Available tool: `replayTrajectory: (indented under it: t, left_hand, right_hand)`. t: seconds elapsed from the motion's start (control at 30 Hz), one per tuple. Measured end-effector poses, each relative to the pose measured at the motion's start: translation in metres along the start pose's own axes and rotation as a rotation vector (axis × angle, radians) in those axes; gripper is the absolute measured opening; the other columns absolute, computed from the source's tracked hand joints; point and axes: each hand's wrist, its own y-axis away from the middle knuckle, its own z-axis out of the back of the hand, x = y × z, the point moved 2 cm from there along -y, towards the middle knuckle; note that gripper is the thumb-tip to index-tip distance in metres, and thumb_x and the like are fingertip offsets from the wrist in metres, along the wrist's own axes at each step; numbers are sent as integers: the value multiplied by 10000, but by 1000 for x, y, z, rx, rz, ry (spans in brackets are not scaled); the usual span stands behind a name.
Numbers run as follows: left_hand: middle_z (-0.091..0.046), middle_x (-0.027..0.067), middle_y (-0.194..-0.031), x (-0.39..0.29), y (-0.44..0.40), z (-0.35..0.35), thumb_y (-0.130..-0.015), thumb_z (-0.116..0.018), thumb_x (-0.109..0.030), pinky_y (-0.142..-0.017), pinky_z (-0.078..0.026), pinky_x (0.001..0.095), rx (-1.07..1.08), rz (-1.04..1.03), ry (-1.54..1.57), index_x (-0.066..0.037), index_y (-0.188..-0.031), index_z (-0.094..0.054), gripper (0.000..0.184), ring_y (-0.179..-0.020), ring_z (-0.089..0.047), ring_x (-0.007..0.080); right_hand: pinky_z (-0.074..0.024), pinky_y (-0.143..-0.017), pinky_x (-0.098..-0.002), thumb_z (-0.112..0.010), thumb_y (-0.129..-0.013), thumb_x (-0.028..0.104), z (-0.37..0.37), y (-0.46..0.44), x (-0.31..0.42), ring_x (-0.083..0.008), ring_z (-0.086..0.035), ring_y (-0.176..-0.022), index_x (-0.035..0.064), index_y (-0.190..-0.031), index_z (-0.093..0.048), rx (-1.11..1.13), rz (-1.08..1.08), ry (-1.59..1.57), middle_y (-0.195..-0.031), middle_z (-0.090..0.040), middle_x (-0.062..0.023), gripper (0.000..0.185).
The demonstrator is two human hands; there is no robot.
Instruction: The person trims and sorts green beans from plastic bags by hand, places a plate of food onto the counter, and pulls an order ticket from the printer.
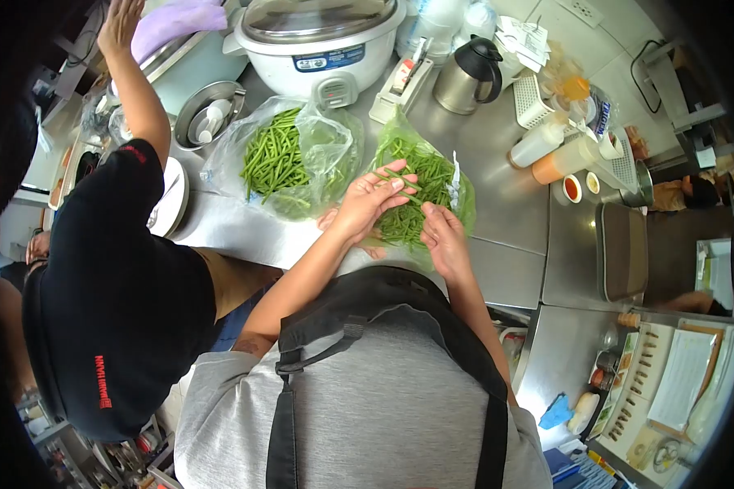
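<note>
My left hand [369,202] holds a green bean [410,196] between thumb and fingers, above an open plastic bag [462,213] of long thin green beans [432,173]. Close by on the right, the thumb and fingers of my right hand [444,236] pinch together at the bean's near end. Left of my hands lies another clear plastic bag [334,145], filled with short pieces of green bean [276,155]. Both bags rest on the steel counter [506,200]. Something pinkish under my left wrist is partly hidden, and I cannot make it out.
A large rice cooker [318,37] stands behind the bags, with a steel jug [469,75] to its right. Sauce bottles [538,140] and a brown tray [621,251] lie further right. At my left, a person in a black shirt [122,285] reaches forward beside a metal bowl [206,112].
</note>
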Motion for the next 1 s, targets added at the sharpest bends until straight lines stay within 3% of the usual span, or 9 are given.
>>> replayTrajectory:
  t: [0.3,0.47,0.57,0.63,0.67,0.7,0.77,0.83,1.0]
  left_hand:
    - [-638,146,-1157,-50,26,37,-929,-583,-86,-799,-552,252,-196,-175,-200,23,-1329,-466,430,-951,-655,158]
    - [-652,132,-1132,-99,52,90,-923,-586,-70,-797,-550,251,-577,-514,-271,18,-1296,-503,392,-925,-660,163]
    - [-680,110,-1060,-105,45,135,-915,-587,-42,-758,-533,237,-822,-671,-323,-5,-1235,-575,322,-877,-638,113]
    - [-690,94,-1028,-87,23,172,-898,-573,-1,-794,-506,243,-859,-718,-434,2,-1238,-578,340,-865,-610,88]
    - [-695,102,-1060,-85,20,173,-860,-593,-4,-854,-498,290,-900,-629,-713,-19,-1259,-569,400,-907,-647,166]
    - [-653,132,-1173,-87,22,163,-818,-618,-28,-946,-465,339,-913,-562,-969,-51,-1274,-566,459,-1057,-631,259]
    - [-506,152,-1369,-82,19,155,-790,-648,-49,-1087,-350,401,-834,-598,-1205,-95,-1365,-476,602,-1309,-428,342]
    - [-406,178,-1438,-91,31,133,-758,-629,22,-1123,-278,454,-832,-659,-1312,-128,-1425,-390,724,-1372,-301,390]
    - [-495,132,-1305,-92,47,109,-747,-601,54,-1067,-330,461,-812,-754,-1444,-147,-1324,-513,617,-1277,-404,364]
  right_hand:
    - [-227,-458,-197,-587,-953,260,-2,-6,-8,-19,-277,-510,8,-1017,-577,-40,-102,1,-624,-298,76,261]
    - [-231,-465,-194,-582,-956,271,12,-8,-21,-18,-283,-513,26,-1024,-567,-61,-158,-77,-643,-301,74,254]
    - [-275,-507,-206,-567,-965,279,18,-15,-26,-36,-323,-550,25,-1025,-591,-64,-158,-104,-659,-333,59,262]
    - [-352,-597,-245,-589,-948,255,17,-28,-24,-91,-410,-631,26,-1027,-620,-98,25,160,-693,-428,16,245]
    - [-391,-642,-264,-600,-940,244,13,-35,-22,-118,-454,-671,26,-1029,-634,-104,128,286,-709,-476,-6,238]
    - [-400,-709,-298,-629,-911,232,5,-40,-15,-158,-477,-753,32,-1029,-647,-61,338,647,-764,-515,-32,233]
    - [-418,-843,-366,-686,-853,208,-19,-42,0,-238,-524,-917,43,-1031,-673,11,825,1328,-874,-594,-83,242]
    - [-381,-960,-426,-750,-754,179,-23,-50,-3,-312,-496,-1085,64,-1033,-684,120,790,1479,-1023,-615,-111,310]
    - [-368,-996,-451,-756,-726,160,-35,-59,-19,-337,-482,-1126,58,-1037,-674,476,681,1425,-1057,-604,-119,338]
